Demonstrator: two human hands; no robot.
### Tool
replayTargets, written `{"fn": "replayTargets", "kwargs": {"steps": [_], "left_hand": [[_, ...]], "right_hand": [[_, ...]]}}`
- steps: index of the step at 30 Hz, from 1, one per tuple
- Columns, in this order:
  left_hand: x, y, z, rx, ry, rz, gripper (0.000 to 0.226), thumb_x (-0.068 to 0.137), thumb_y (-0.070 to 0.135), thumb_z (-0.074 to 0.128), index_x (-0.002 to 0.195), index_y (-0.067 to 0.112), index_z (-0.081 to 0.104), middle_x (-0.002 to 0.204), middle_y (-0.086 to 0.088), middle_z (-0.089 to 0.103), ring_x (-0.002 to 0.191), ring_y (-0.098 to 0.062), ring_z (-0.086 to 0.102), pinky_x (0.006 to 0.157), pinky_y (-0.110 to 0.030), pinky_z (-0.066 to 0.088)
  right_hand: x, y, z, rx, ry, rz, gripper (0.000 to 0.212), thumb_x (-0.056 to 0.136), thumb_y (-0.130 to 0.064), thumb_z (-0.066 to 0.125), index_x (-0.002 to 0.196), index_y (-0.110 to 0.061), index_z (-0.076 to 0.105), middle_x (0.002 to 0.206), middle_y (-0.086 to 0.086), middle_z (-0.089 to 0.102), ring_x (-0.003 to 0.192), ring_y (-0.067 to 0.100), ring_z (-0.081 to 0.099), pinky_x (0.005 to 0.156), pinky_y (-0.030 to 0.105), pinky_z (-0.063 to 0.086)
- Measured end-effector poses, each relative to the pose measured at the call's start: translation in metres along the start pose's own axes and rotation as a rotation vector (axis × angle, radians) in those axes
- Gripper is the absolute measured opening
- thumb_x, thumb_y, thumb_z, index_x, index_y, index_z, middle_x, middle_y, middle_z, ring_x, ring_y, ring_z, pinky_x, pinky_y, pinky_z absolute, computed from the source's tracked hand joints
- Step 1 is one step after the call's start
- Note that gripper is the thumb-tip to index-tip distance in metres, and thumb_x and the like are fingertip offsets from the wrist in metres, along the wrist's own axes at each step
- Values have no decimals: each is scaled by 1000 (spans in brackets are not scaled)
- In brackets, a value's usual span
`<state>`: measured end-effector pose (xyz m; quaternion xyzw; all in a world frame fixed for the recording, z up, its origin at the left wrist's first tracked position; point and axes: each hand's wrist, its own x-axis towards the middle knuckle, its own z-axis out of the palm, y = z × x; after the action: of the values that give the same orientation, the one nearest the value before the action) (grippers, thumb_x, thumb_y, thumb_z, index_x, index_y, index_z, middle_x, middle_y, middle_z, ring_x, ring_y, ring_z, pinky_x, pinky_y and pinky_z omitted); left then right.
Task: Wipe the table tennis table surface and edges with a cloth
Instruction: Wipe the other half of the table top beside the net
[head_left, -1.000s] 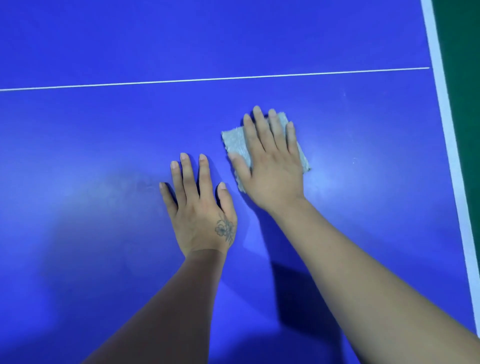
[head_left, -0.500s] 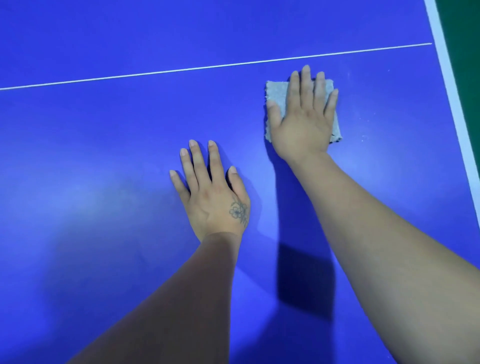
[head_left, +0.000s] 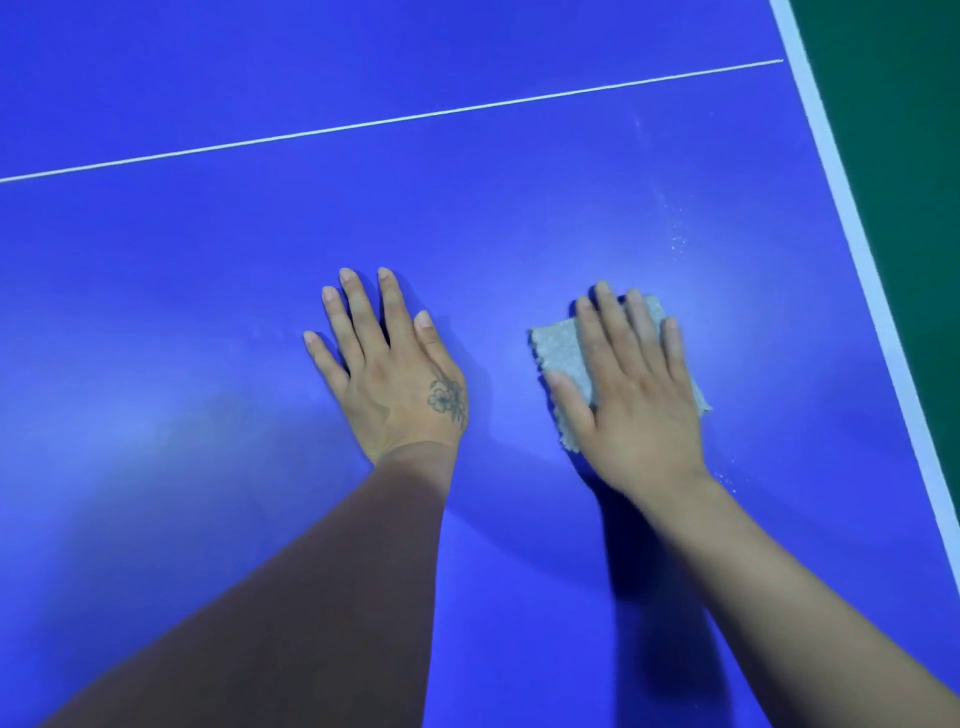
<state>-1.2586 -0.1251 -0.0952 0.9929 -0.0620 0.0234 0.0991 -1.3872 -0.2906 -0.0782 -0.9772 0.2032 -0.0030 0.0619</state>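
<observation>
**Cloth pinned flat under the right hand on the blue desk**

The grey cloth (head_left: 563, 353), folded into a rough square with frayed edges, lies flat on the blue desk (head_left: 208, 312), right of centre and near the white edge stripe (head_left: 852, 249) without touching it. The right hand (head_left: 636, 402) presses down on it palm first, its fingers (head_left: 613, 332) stretched out straight and close together, the thumb held a little apart over the cloth's left part; the hand rests on the cloth and does not grip it. Pale specks (head_left: 675, 234) dot the surface beyond the cloth. Just beside it, apart from it, the left hand (head_left: 395, 379) lies flat on the bare surface with its fingers slightly spread, holding nothing; a flower tattoo (head_left: 447, 400) marks its back. A thin white line (head_left: 363, 124) crosses the desk beyond both hands. Green floor (head_left: 904, 156) shows past the stripe.
</observation>
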Motion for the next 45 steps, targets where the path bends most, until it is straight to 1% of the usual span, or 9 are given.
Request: {"fn": "replayTargets", "kwargs": {"steps": [4, 9, 16, 22, 28, 32, 34, 39, 45], "left_hand": [[-1, 0, 0, 17, 13, -5, 62, 114, 44, 16, 170, 22, 26, 180, -8, 14, 167, -28, 7, 133, -60, 7], [-1, 0, 1, 37, 14, 5, 61, 113, 41, 16, 171, 22, 23, 180, -9, 12, 167, -30, 6, 132, -60, 8], [-1, 1, 2, 40, 21, -1, 61, 113, 41, 17, 171, 23, 22, 180, -7, 13, 167, -28, 6, 132, -60, 7], [-2, 3, 3, 63, 30, -3, 61, 113, 42, 16, 171, 24, 24, 179, -6, 16, 167, -27, 9, 133, -58, 7], [-1, 0, 5, 57, 19, -9, 62, 112, 43, 15, 171, 25, 20, 180, -7, 12, 167, -27, 7, 133, -58, 5], [-2, 3, 2, 44, 10, -5, 63, 111, 44, 14, 171, 25, 20, 180, -6, 11, 167, -27, 5, 133, -59, 4], [-3, 3, 1, 39, 12, -4, 64, 111, 43, 15, 171, 24, 20, 180, -7, 11, 167, -28, 5, 133, -59, 4], [-3, 2, -5, 26, -3, 9, 64, 111, 44, 17, 171, 24, 21, 180, -7, 10, 167, -28, 5, 132, -61, 3], [-7, -5, -14, -28, -52, 77, 59, 112, 45, 25, 168, 27, 32, 179, -5, 16, 167, -28, 5, 133, -59, 1]], "right_hand": [[33, 14, 2, 9, 12, 162, 74, 109, -60, 25, 169, -17, 20, 178, 1, 11, 165, 25, 4, 132, 54, 6], [82, -16, 11, 4, 42, 307, 76, 107, -58, 16, 169, -15, 16, 178, 5, 10, 164, 30, 4, 131, 57, 5], [40, -53, 10, 36, 34, 70, 72, 110, -56, 25, 169, -14, 21, 177, 6, 13, 164, 29, 6, 131, 57, 7], [-54, -21, 2, 48, -58, -90, 69, 110, -56, 35, 169, -20, 23, 177, -2, 12, 165, 22, 5, 132, 54, 10], [-50, 35, -3, 28, -51, 68, 74, 108, -61, 29, 169, -20, 20, 178, 0, 10, 165, 23, 2, 133, 52, 3], [-5, 24, 3, 41, 27, 247, 73, 109, -60, 21, 169, -18, 19, 178, 4, 12, 164, 27, 5, 131, 56, 4], [10, 7, 7, 39, 45, 267, 72, 110, -60, 14, 170, -20, 18, 178, 5, 11, 164, 29, 4, 131, 57, 3], [-6, -38, 11, 30, 32, 70, 61, 111, -54, 16, 168, -33, 24, 177, 7, 13, 164, 32, 8, 130, 58, 6], [-131, -31, 2, 30, -74, -100, 57, 113, -51, 28, 167, -33, 28, 177, 4, 12, 164, 30, 6, 130, 55, 9]]}}
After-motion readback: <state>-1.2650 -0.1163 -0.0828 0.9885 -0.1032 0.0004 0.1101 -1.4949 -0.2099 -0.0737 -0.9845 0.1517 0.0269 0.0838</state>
